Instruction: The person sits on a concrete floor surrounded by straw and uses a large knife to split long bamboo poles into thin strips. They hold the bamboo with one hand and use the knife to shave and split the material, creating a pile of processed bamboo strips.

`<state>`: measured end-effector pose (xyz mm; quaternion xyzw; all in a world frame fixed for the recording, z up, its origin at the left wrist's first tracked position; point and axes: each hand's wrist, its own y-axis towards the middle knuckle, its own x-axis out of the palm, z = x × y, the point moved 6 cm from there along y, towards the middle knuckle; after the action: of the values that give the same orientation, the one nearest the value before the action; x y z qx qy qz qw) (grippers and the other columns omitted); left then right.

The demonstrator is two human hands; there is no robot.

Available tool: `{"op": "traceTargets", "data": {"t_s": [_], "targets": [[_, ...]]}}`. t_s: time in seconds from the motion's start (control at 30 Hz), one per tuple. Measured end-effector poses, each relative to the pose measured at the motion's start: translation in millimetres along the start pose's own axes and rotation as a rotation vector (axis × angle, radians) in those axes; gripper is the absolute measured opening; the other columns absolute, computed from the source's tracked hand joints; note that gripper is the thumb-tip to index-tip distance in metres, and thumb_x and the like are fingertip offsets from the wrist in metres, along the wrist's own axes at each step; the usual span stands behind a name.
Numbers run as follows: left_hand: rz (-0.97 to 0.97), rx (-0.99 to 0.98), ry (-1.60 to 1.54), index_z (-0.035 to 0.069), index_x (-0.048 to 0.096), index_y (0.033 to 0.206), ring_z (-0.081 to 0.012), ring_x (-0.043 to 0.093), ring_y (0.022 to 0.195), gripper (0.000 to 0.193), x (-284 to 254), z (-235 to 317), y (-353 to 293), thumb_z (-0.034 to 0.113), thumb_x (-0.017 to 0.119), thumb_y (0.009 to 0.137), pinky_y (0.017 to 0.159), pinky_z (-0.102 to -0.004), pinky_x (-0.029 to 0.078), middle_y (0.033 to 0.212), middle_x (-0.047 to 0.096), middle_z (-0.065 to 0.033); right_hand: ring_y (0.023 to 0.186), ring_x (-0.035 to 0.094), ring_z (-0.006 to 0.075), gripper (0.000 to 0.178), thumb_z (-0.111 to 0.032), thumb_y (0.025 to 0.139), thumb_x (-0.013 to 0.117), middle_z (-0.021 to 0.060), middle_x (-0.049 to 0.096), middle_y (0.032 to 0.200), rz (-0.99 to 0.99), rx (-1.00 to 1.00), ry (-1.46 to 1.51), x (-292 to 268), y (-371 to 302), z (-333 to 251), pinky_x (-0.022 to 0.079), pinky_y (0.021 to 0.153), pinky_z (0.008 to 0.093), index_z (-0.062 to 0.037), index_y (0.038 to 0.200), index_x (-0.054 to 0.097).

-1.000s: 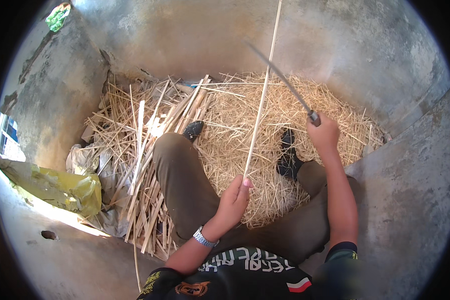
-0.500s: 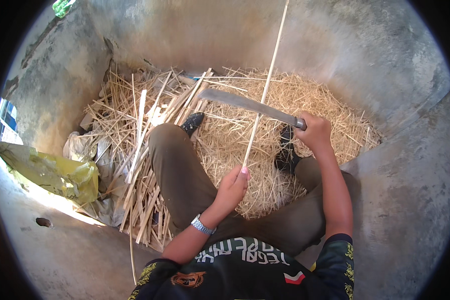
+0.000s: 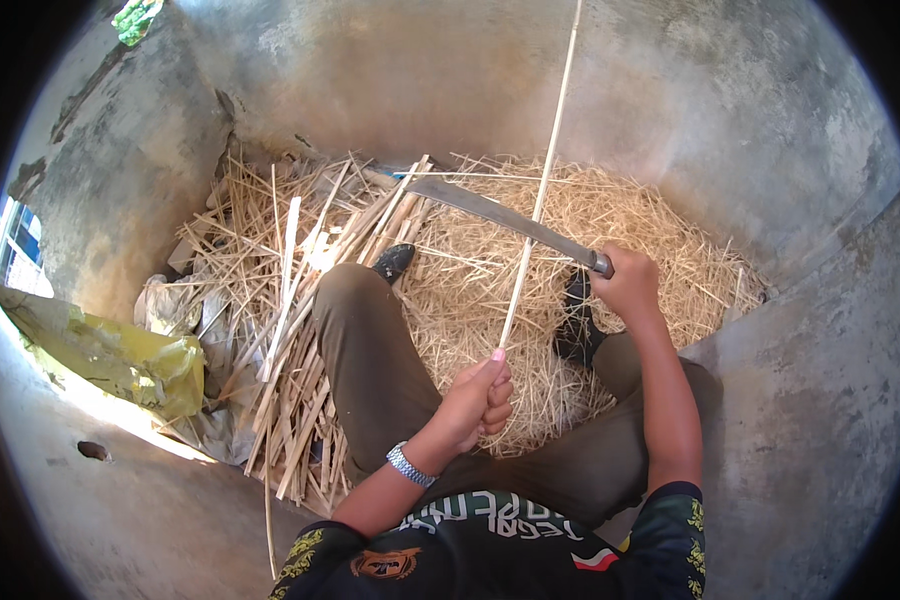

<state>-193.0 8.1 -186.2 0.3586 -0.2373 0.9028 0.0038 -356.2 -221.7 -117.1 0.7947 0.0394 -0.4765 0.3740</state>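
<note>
My left hand [image 3: 478,403] is closed round the lower end of a long, thin, pale bamboo strip [image 3: 556,120], thumb pressed along it. The strip slants up and away past the top of the view. In my right fist [image 3: 630,282] is the handle of a machete [image 3: 500,214], its long blade pointing left. The blade crosses the strip a little above its middle and appears to touch it; which edge meets it I cannot tell. Fine shavings [image 3: 460,310] lie beneath, between my legs.
Split bamboo pieces [image 3: 300,400] are heaped left of my bent knee. Beside them lies a yellow plastic sack [image 3: 160,365]. Concrete walls [image 3: 400,80] close in around me. My dark shoes [image 3: 395,262] rest among the shavings and sticks.
My left hand has drawn slightly down and turned, so its curled fingers show more. The strip has come with it under the blade. My right hand and the machete have barely moved.
</note>
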Motion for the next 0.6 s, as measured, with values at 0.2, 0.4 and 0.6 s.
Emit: {"op": "traceTargets", "data": {"t_s": [0.2,0.4,0.6], "targets": [[-0.162,-0.093,-0.113,0.019,0.037,0.078,-0.0063,0.018,0.042,0.045,5.5,-2.5,-8.0,0.051,0.032,0.11,0.04,-0.0251,0.018,0.056,0.023,0.0075,0.048,0.058,0.0256,0.013,-0.015,0.069,0.072,0.0061,0.059,0.057,0.144,-0.164,-0.002,-23.6,-4.7,-19.4,0.046,0.051,0.0391,-0.0117,0.071,0.06],[-0.248,-0.15,-0.212,0.02,0.037,0.078,-0.0069,0.015,0.042,0.047,-1.2,-9.6,-3.7,0.054,0.031,0.109,0.041,-0.0256,0.017,0.057,0.021,0.008,0.045,0.054,0.0216,0.018,-0.015,0.068,0.071,0.0027,0.055,0.053,0.068,-0.486,0.068,-7.4,-21.2,-60.3,0.04,0.053,0.0365,-0.0148,0.067,0.053],[-0.223,-0.162,-0.195,0.02,0.037,0.078,-0.0077,0.015,0.043,0.046,-3.1,-12.0,-2.6,0.054,0.03,0.109,0.042,-0.0264,0.017,0.057,0.021,0.0076,0.047,0.056,0.0228,0.022,-0.019,0.064,0.074,0.0031,0.055,0.052,0.071,-0.522,0.033,-14.3,-15.9,-64.7,0.039,0.055,0.0388,-0.0147,0.065,0.052]]}}
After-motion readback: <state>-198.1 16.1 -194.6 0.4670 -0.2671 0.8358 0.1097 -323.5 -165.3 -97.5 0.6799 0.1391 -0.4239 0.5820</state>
